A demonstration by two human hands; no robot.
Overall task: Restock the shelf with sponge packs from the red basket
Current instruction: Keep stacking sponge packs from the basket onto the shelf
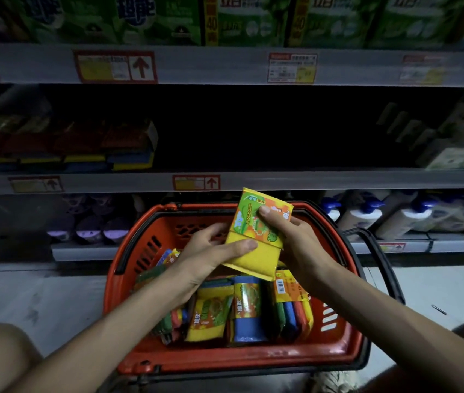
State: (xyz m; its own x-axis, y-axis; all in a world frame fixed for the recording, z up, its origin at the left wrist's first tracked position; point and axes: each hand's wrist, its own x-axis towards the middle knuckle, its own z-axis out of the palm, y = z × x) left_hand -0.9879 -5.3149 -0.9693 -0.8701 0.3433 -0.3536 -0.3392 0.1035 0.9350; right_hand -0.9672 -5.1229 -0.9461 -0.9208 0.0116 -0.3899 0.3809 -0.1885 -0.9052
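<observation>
Sponge pack is pinched by left hand and right hand together above the red basket, evidently squared label-up for the shelf.

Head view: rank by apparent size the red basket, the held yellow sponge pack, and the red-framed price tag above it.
Largest: red basket. Then yellow sponge pack. Smallest: red-framed price tag, though it sits farther away.
</observation>
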